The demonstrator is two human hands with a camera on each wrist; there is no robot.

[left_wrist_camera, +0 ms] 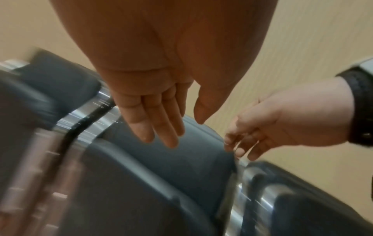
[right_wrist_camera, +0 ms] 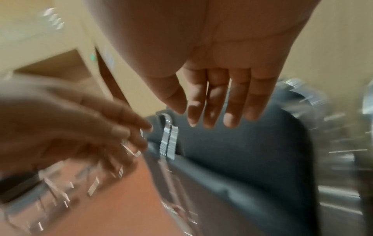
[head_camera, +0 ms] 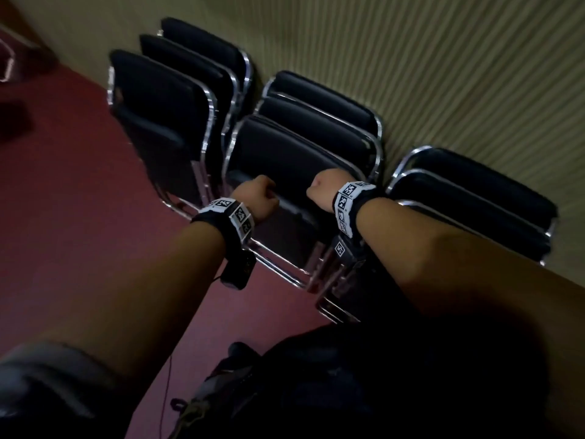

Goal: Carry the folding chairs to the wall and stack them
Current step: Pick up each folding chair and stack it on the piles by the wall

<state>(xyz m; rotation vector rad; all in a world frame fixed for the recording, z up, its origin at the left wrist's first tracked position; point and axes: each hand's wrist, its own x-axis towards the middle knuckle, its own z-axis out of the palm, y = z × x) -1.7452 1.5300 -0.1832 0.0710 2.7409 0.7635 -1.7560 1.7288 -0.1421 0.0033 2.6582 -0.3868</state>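
Both hands, left hand (head_camera: 254,198) and right hand (head_camera: 323,190), hung open-fingered at mid-frame over the front chair (head_camera: 285,160); it looked best steadied flush before they left it.

Folding chairs (head_camera: 285,153): black padded seats and backs, shiny chrome tube frames. Wall (head_camera: 443,58) behind chairs: pale beige, fine ribbed stripes. Floor (head_camera: 79,185) in front of chairs: dark red. Wristbands (head_camera: 348,204): black, white-and-black square marker patterns.
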